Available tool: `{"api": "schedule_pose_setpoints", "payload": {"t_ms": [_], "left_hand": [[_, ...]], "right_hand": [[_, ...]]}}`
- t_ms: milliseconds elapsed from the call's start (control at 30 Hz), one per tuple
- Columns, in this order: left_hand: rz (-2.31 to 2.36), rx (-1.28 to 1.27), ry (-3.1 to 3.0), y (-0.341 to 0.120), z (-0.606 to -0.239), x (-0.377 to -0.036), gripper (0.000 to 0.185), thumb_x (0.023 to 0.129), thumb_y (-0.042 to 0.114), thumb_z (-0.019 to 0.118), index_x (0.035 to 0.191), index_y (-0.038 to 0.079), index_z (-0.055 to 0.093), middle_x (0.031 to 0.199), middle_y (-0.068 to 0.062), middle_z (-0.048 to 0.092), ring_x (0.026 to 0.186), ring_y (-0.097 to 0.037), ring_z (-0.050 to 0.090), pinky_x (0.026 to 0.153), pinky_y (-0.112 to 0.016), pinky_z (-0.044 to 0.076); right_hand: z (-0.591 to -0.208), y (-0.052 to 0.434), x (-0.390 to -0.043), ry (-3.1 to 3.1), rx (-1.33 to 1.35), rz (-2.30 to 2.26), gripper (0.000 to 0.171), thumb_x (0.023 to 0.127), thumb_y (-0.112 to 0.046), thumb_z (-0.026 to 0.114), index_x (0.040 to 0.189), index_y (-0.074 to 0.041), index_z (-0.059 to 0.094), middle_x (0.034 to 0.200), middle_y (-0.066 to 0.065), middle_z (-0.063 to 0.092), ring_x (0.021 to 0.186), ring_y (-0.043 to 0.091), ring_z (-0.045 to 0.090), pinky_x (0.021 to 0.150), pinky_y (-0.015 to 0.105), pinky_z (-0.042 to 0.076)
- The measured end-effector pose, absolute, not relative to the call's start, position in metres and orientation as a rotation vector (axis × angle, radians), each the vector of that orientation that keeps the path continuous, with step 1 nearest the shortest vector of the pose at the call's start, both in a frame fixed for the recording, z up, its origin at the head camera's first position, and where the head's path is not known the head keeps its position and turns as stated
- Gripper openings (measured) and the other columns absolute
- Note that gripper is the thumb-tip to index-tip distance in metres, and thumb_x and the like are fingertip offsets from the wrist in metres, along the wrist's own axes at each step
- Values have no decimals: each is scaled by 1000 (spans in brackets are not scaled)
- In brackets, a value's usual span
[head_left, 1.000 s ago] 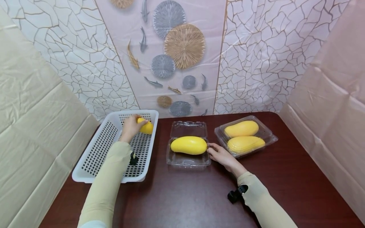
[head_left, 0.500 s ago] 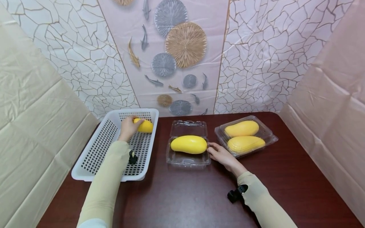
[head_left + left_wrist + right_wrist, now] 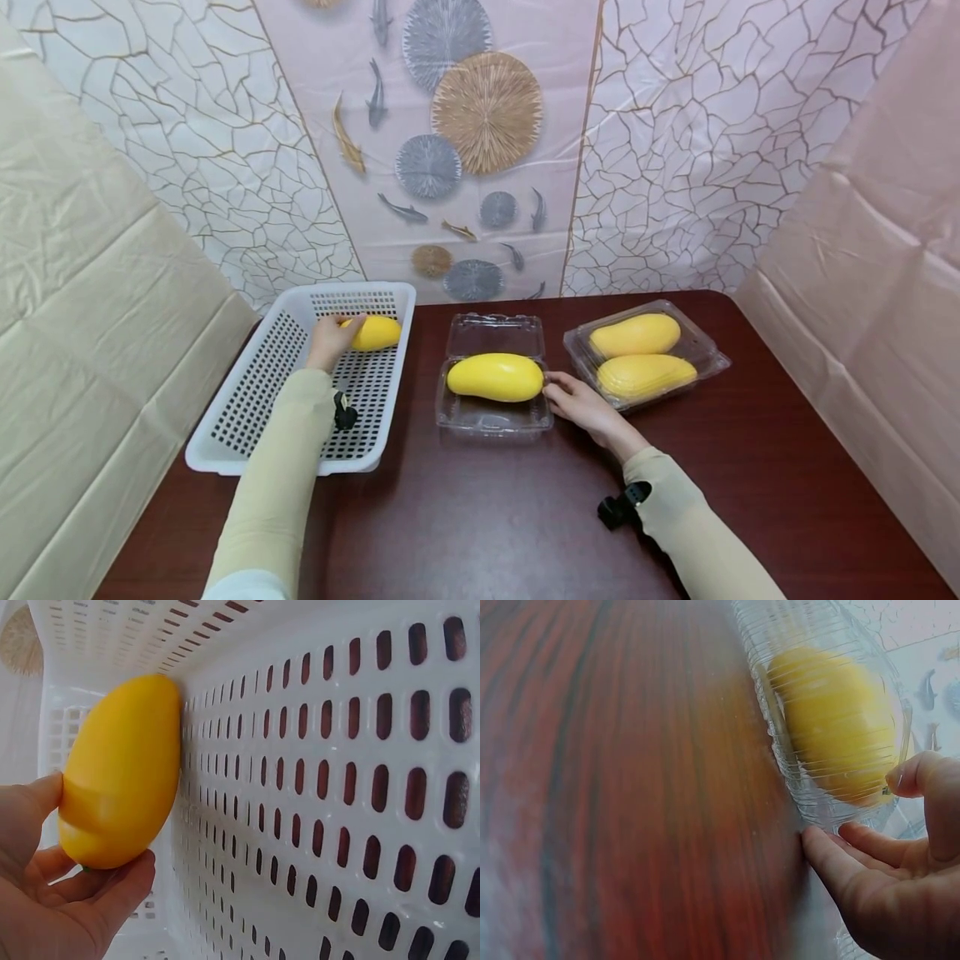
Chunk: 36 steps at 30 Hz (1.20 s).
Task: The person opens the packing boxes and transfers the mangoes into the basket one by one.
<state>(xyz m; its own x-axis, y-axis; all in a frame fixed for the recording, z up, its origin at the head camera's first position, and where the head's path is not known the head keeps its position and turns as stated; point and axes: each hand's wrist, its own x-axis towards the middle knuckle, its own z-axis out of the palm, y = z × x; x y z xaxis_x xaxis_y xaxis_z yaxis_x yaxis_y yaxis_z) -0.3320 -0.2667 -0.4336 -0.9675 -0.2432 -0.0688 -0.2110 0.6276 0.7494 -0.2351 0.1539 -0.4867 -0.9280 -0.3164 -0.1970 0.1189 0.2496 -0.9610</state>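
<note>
My left hand (image 3: 337,332) reaches into the far end of a white perforated basket (image 3: 247,392) and grips a small yellow mango (image 3: 377,332). In the left wrist view this mango (image 3: 124,772) touches the basket's slotted wall (image 3: 337,787), with my thumb and fingers of the left hand (image 3: 90,889) curled round its lower end. My right hand (image 3: 558,390) is at the right edge of an open clear clamshell container (image 3: 491,421) that holds a large mango (image 3: 495,377). In the right wrist view the thumb is at the container's rim (image 3: 832,814) and the fingers (image 3: 840,862) touch its side.
A closed clear clamshell (image 3: 705,354) with two mangoes stands at the back right of the dark wooden table (image 3: 487,517). Patterned sheets hang behind the table and plain sheets on both sides. The basket's near half holds nothing.
My left hand has carried the small mango a little farther and lower into the basket's far end. The right hand stays at the open container.
</note>
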Motion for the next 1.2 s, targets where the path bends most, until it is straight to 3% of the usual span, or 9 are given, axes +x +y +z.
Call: {"api": "schedule_pose_setpoints", "payload": {"t_ms": [433,700,933,1200], "left_hand": [[-1186,480,-2809,-265,-434,-329,60,105,42,52,131,-11,57,125,-28,61,104,-34,58,89,-45,51],[-1211,487,-2811,-275,-438,-331,62,105,45,47,134,-9,56,127,-28,60,102,-35,58,84,-44,49],[-1276,547,-2816,-276,-438,-334,66,105,49,45,140,-6,51,134,-26,57,115,-36,56,96,-47,48],[-1226,511,-2844,-273,-436,-329,67,104,49,47,141,-7,50,137,-27,54,116,-37,54,97,-50,48]], "right_hand": [[-487,153,-235,2161,-152,-1744,56,107,-21,45,153,5,29,154,30,34,142,39,37,111,47,39],[-488,152,-237,2159,-135,-1742,57,107,-22,46,154,5,29,155,30,33,142,39,37,111,46,38],[-486,152,-236,2153,-141,-1752,58,107,-22,46,154,7,27,156,31,31,142,40,36,112,47,37],[-488,152,-237,2161,-125,-1744,57,107,-22,46,154,5,30,155,29,32,142,39,37,112,46,38]]}}
